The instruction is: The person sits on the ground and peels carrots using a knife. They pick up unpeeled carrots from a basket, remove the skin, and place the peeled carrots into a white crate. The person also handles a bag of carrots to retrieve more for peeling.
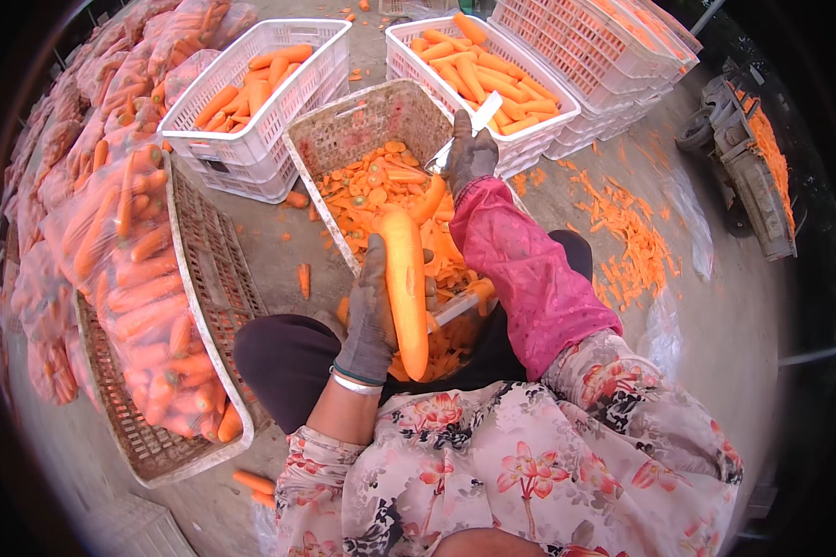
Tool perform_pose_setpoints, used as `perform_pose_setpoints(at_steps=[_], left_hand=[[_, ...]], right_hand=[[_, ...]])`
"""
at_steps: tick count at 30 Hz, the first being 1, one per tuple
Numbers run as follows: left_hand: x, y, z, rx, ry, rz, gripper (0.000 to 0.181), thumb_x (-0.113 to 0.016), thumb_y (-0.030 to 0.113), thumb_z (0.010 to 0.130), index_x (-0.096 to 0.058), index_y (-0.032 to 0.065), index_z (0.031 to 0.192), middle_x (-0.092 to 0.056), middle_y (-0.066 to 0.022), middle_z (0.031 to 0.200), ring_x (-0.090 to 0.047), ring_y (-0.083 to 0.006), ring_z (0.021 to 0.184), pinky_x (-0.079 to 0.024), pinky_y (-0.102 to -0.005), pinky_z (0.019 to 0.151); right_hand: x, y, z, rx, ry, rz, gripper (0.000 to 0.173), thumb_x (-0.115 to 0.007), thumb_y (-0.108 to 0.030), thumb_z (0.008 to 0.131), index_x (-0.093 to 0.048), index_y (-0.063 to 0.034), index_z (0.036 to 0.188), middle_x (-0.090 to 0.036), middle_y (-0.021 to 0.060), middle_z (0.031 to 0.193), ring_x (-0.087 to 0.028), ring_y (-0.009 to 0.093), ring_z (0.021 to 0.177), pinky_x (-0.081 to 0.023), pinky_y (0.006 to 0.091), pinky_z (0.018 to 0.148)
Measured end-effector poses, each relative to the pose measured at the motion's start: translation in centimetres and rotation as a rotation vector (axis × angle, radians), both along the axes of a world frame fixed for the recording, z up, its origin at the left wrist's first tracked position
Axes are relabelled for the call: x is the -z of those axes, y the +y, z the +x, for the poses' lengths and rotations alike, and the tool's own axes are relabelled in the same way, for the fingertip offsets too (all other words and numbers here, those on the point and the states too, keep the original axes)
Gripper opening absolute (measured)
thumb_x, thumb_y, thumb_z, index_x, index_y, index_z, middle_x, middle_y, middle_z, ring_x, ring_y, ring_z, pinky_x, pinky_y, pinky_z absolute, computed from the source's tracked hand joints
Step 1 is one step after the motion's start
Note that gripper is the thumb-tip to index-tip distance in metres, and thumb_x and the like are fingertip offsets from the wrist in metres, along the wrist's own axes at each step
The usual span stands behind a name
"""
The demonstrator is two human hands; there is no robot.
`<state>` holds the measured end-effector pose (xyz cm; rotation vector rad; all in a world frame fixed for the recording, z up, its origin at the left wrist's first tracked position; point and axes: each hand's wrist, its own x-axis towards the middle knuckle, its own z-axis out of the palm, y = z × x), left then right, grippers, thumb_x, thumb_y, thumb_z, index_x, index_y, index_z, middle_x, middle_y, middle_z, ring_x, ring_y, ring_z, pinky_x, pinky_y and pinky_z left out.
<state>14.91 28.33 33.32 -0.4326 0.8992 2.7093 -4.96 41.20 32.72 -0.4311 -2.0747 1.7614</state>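
Observation:
My left hand (368, 317), in a grey glove, grips a large carrot (407, 292) that looks peeled and points towards my lap. Farther forward, my gloved right hand (471, 154) is closed around a shiny metal hand tool (486, 113); whether it is a peeler or a knife cannot be made out. The tool is apart from the carrot. Under both hands stands a stained white plastic crate (390, 104), holding carrot ends, slices and peelings (373, 184). A curved orange piece (430, 200) lies beyond the carrot's far end.
Two white crates, one at left (251, 139) and one at right (400, 49), hold peeled carrots. Bagged carrots (146, 292) lean in a tipped crate (209, 244) beside my left knee. More bags are piled behind. Peelings (630, 244) litter the floor; stacked crates (564, 49) stand back right.

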Motion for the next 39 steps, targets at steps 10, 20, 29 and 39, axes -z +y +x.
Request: perform_pose_setpoints(at_steps=[10,20,29,39], left_hand=[[2.4,0.2,1.2,-0.126,0.038,0.181,0.059,-0.048,0.056,0.094,-0.049,0.0036,0.12,-0.057,-0.0128,0.109,-0.062,-0.0215,0.097,-0.054,-0.0354,0.085],[3.4,-0.6,-2.0,-0.157,0.048,0.017,0.05,-0.055,0.051,0.093,-0.051,0.0102,0.121,-0.059,-0.0049,0.101,-0.061,-0.0172,0.081,-0.054,-0.0305,0.068],[1.3,-1.0,1.0,-0.046,-0.042,-0.026,0.054,-0.053,0.053,0.092,-0.05,0.0058,0.118,-0.061,-0.0109,0.091,-0.062,-0.0206,0.065,-0.055,-0.0319,0.058],[3.6,-1.2,0.5,-0.143,-0.066,0.189,0.057,-0.042,0.061,0.094,-0.052,0.0082,0.114,-0.059,-0.0107,0.089,-0.06,-0.0226,0.071,-0.055,-0.0383,0.068]], right_hand=[[-3.6,-3.2,18.7,-0.602,0.029,0.111,0.038,-0.066,-0.036,0.089,-0.057,0.0007,0.085,-0.053,0.0064,0.059,-0.052,0.012,0.055,-0.043,0.0305,0.052],[-1.3,-5.8,7.1,-0.231,0.028,0.108,0.056,-0.063,-0.052,0.085,-0.061,0.0036,0.082,-0.057,0.0081,0.067,-0.05,0.015,0.061,-0.043,0.0325,0.058],[0.5,0.4,3.6,-0.123,-0.08,-0.128,0.051,-0.059,-0.049,0.09,-0.057,0.0016,0.092,-0.057,0.006,0.068,-0.052,0.016,0.055,-0.043,0.0308,0.05],[-4.1,-2.7,20.6,-0.639,-0.138,-0.099,0.04,-0.063,-0.041,0.091,-0.059,-0.0007,0.088,-0.052,-0.0014,0.066,-0.047,0.006,0.059,-0.041,0.0255,0.055]])
